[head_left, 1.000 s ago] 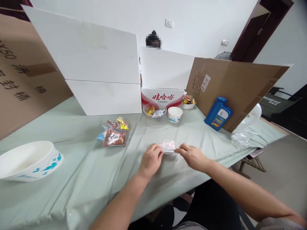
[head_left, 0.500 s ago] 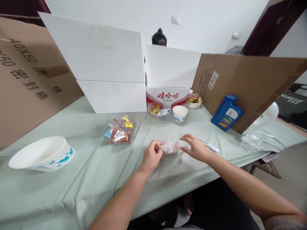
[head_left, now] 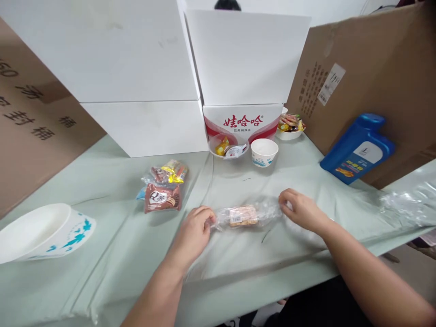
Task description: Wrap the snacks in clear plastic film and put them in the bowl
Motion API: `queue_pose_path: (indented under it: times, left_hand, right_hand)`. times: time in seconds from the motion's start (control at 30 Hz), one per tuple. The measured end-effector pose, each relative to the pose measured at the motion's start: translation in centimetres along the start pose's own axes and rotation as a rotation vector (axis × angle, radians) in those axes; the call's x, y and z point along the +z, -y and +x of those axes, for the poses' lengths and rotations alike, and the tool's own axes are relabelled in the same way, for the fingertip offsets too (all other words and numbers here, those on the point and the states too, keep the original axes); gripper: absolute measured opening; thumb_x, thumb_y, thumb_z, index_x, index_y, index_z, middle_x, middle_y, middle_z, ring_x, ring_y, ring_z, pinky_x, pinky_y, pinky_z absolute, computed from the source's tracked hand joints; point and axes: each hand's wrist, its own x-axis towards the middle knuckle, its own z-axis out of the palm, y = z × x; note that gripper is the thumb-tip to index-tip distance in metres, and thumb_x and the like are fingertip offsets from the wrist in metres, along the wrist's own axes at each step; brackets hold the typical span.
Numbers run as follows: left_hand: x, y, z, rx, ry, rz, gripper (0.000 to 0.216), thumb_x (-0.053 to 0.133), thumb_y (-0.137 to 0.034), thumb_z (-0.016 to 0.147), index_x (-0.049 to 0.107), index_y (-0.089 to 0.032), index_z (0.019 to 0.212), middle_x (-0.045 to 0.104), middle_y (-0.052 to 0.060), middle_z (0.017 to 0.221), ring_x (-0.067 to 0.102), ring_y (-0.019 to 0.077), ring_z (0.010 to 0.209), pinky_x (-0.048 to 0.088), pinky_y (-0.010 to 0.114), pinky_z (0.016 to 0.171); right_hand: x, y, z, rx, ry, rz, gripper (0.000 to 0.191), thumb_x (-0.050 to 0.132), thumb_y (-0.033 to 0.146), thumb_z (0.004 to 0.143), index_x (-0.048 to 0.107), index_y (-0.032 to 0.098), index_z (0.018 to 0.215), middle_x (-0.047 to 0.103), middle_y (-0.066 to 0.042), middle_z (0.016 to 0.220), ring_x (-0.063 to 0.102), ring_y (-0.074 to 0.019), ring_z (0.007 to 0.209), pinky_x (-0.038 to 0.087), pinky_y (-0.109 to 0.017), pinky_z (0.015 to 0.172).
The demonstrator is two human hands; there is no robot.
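Note:
A crumpled clear plastic bag [head_left: 267, 210] stretches between my two hands, low over the table. Inside it shows a small tan-orange packet [head_left: 243, 215] with a white label. My left hand [head_left: 195, 229] pinches the bag's left end. At the other end, the fingers of my right hand [head_left: 301, 210] close on the plastic. Left of the bag lie several wrapped snacks, among them a brown snack packet [head_left: 162, 198] and a yellow wrapper [head_left: 176, 172].
A big white paper bowl [head_left: 68, 234] stands at left. Behind are a clear bowl of snacks [head_left: 211, 150], a paper cup [head_left: 264, 154] and a filled white bowl [head_left: 289, 135]. A blue bottle [head_left: 357, 150] leans by a cardboard panel [head_left: 371, 77]; white boxes [head_left: 139, 129] wall the back.
My right hand, apart from the bag before, now grips its right end. The bag is pulled out longer and the packet in it shows. The view has tilted down and come closer.

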Motion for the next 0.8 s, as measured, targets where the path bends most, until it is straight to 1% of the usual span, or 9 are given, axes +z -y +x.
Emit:
queue_pose_path:
  times: [0.1,0.17,0.23,0.37,0.5,0.6,0.67,0.73,0.8]
  left_hand:
    - [-0.8,0.2,-0.2,-0.008,-0.196,-0.003,0.03,0.039,-0.001,0.069,0.058,-0.022,0.08,0.068,0.002,0.097,0.063,0.0188,0.095,0.049,0.032,0.085]
    - [-1.1,-0.1,-0.5,-0.005,-0.441,-0.102,0.027,0.04,-0.004,0.077,0.057,-0.021,0.087,0.067,0.003,0.102,0.064,0.0189,0.101,0.049,0.035,0.091]
    - [-1.0,-0.7,-0.8,0.026,-0.515,-0.183,0.023,0.043,-0.011,0.086,0.057,-0.021,0.101,0.067,0.006,0.109,0.063,0.0202,0.108,0.048,0.038,0.096]
    - [-0.2,-1.6,-0.6,0.124,-0.206,0.038,0.052,0.061,-0.033,0.085,0.046,-0.02,0.133,0.064,0.011,0.122,0.056,0.0288,0.12,0.042,0.05,0.104]
    - [-1.1,-2.9,-1.0,0.301,-0.006,0.175,0.027,0.053,-0.019,0.089,0.061,-0.024,0.114,0.07,0.003,0.09,0.063,0.0223,0.096,0.039,0.049,0.105]
    - [-2.7,-4.7,-2.5,0.367,0.411,0.097,0.021,0.057,-0.017,0.087,0.066,-0.027,0.104,0.069,-0.001,0.087,0.064,0.0183,0.089,0.047,0.036,0.092]
    - [-3.2,-5.7,-3.4,0.301,0.643,0.069,0.021,0.068,-0.025,0.082,0.067,-0.027,0.103,0.069,-0.003,0.083,0.066,0.0176,0.082,0.051,0.03,0.078]
    - [-2.8,-6.1,-3.7,0.198,0.675,0.111,0.017,0.069,-0.032,0.082,0.067,-0.025,0.098,0.069,-0.003,0.082,0.066,0.0171,0.076,0.051,0.028,0.069]
    - [-1.8,-5.8,-3.6,0.14,0.567,0.208,0.012,0.058,-0.03,0.09,0.067,-0.022,0.09,0.068,0.0,0.088,0.066,0.0168,0.075,0.051,0.028,0.067]
  right_hand:
    - [-0.2,-0.9,0.0,0.093,-0.203,-0.089,0.019,0.046,0.013,0.081,0.062,0.022,0.087,0.066,-0.008,0.092,0.062,-0.025,0.088,0.051,-0.039,0.077]
    - [-0.2,-0.1,-0.2,0.024,-0.337,-0.027,0.024,0.045,0.014,0.084,0.062,0.024,0.097,0.066,-0.01,0.101,0.061,-0.0273,0.1,0.051,-0.044,0.084]
    - [-0.1,1.4,-0.5,-0.099,-0.354,0.065,0.028,0.045,0.018,0.09,0.058,0.025,0.113,0.063,-0.011,0.115,0.058,-0.0277,0.111,0.05,-0.045,0.089]
    - [0.3,4.3,-1.1,-0.29,-0.137,0.111,0.05,0.057,0.037,0.092,0.043,0.021,0.138,0.062,-0.014,0.121,0.058,-0.0281,0.11,0.049,-0.045,0.09]
    - [-0.4,5.8,-2.0,-0.394,-0.005,0.021,0.028,0.053,0.028,0.094,0.059,0.021,0.121,0.067,-0.007,0.086,0.06,-0.023,0.084,0.045,-0.043,0.083]
    - [-1.4,7.0,-3.2,-0.51,0.154,0.002,0.018,0.048,0.02,0.094,0.066,0.022,0.099,0.065,-0.006,0.08,0.059,-0.0212,0.084,0.043,-0.041,0.086]
    - [-1.7,7.7,-4.0,-0.551,0.331,0.021,0.013,0.053,0.025,0.093,0.066,0.023,0.094,0.066,-0.004,0.08,0.06,-0.0202,0.083,0.045,-0.036,0.081]
    - [-1.4,8.2,-4.4,-0.532,0.457,0.016,0.013,0.055,0.031,0.093,0.065,0.022,0.091,0.067,-0.003,0.081,0.062,-0.0184,0.078,0.046,-0.031,0.071]
    - [-0.8,8.4,-4.4,-0.453,0.469,-0.068,0.02,0.051,0.031,0.096,0.065,0.02,0.087,0.067,-0.004,0.081,0.062,-0.0164,0.07,0.044,-0.028,0.062]
